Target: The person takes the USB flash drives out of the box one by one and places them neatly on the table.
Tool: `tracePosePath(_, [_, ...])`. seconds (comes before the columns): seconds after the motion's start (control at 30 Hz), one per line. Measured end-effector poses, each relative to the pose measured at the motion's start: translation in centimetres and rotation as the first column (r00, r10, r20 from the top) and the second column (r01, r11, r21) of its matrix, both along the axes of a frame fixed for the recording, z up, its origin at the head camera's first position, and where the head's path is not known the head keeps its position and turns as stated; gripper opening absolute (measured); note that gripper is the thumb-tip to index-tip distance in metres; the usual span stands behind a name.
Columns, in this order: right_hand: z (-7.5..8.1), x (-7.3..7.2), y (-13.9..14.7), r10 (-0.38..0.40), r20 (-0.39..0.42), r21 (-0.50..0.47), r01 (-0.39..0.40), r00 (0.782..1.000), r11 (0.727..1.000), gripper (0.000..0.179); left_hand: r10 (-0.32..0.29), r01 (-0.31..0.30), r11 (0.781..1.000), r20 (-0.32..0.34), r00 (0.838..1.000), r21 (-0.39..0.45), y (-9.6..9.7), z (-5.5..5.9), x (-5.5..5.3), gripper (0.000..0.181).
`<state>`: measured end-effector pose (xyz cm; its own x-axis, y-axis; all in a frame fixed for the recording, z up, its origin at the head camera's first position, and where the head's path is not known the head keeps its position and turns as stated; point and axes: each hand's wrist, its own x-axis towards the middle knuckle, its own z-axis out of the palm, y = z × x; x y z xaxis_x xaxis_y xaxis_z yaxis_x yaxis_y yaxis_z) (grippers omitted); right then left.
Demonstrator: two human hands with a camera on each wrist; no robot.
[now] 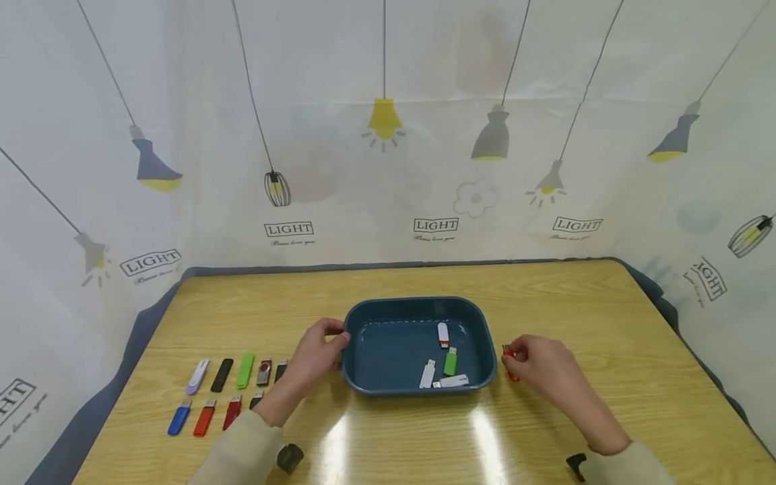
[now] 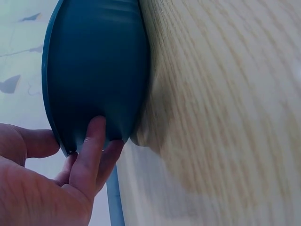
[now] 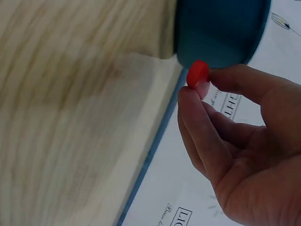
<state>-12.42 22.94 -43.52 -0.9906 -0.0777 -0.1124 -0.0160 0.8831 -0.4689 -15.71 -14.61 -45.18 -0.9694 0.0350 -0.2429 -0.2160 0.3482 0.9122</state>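
Note:
A dark blue tray [image 1: 418, 393] stands mid-table. My left hand [image 1: 315, 350] grips its left end, thumb over the rim and fingers against the outer wall [image 2: 99, 61], as the left wrist view shows. Off the tray's right end, my right hand [image 1: 545, 367] pinches a red USB stick [image 3: 198, 77] between thumb and fingers, its metal plug pointing away from me. Inside the tray, toward the right, lie a white stick with a red end [image 1: 443, 333], a green stick [image 1: 450, 362] and two other white ones, one upright in view [image 1: 428, 374] and one lying crosswise [image 1: 453, 382].
Two rows of USB sticks lie at the table's left, among them a blue one [image 1: 178, 417], a red one [image 1: 205, 418] and a light green one [image 1: 245, 370]. My left forearm partly covers the rows' right end. A lamp-printed curtain [image 1: 364, 249] borders the table's back and sides.

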Motion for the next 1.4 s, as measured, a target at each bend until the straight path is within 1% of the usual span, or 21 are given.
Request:
tracePosePath(0.1, [-0.6,-0.4,0.2,0.01,0.025,0.052,-0.012,1.0,0.999,0.019,-0.006,0.006,1.0,-0.005,1.0,0.005,0.1,0.0,0.2,0.032])
tracePosePath(0.17, [-1.0,-0.6,0.3,0.02,0.026,0.082,-0.022,0.999,0.996,0.016,-0.01,0.01,1.0,-0.009,1.0,0.01,0.0,0.0,0.2,0.032])
tracePosePath(0.3, [-1.6,-0.7,0.5,0.029,0.033,0.106,-0.033,0.999,0.994,0.013,-0.025,0.025,1.0,-0.01,1.0,0.017,-0.1,0.0,0.3,0.035])
tracePosePath(0.4, [-1.8,-0.7,0.5,0.03,0.037,0.102,-0.033,0.999,0.994,0.016,-0.05,0.05,0.998,0.001,0.999,0.026,-0.2,0.0,0.3,0.041])
tracePosePath(0.5, [-1.9,-0.7,0.5,0.024,0.033,0.097,-0.027,0.999,0.995,0.022,-0.079,0.078,0.995,0.019,0.997,0.057,-0.3,0.0,0.3,0.045])
tracePosePath(0.6, [-2.0,-0.7,0.5,0.019,0.022,0.097,-0.021,1.0,0.995,0.027,-0.105,0.102,0.991,0.023,0.994,0.085,-0.3,-0.1,0.3,0.046])
tracePosePath(0.8, [-2.2,-0.6,0.5,0.017,0.017,0.101,-0.019,1.0,0.995,0.034,-0.126,0.121,0.985,0.037,0.991,0.123,-0.4,-0.1,0.3,0.047])
tracePosePath(0.97, [-2.2,-0.5,0.5,0.015,0.013,0.103,-0.016,1.0,0.995,0.036,-0.133,0.124,0.98,0.049,0.99,0.157,-0.5,0.1,0.3,0.048])
tracePosePath(1.2, [-2.1,-0.3,0.5,0.024,0.003,0.097,-0.024,1.0,0.995,0.037,-0.137,0.128,0.979,0.051,0.989,0.158,-0.5,0.2,0.5,0.049])
tracePosePath(1.33, [-1.7,-0.2,0.5,0.031,0.012,0.095,-0.032,0.999,0.995,0.039,-0.13,0.12,0.979,0.055,0.99,0.164,-0.5,0.0,0.4,0.048])
tracePosePath(1.4, [-1.2,-0.2,0.5,0.03,0.015,0.099,-0.031,0.999,0.995,0.035,-0.124,0.113,0.98,0.058,0.991,0.167,-0.4,0.0,0.3,0.048])
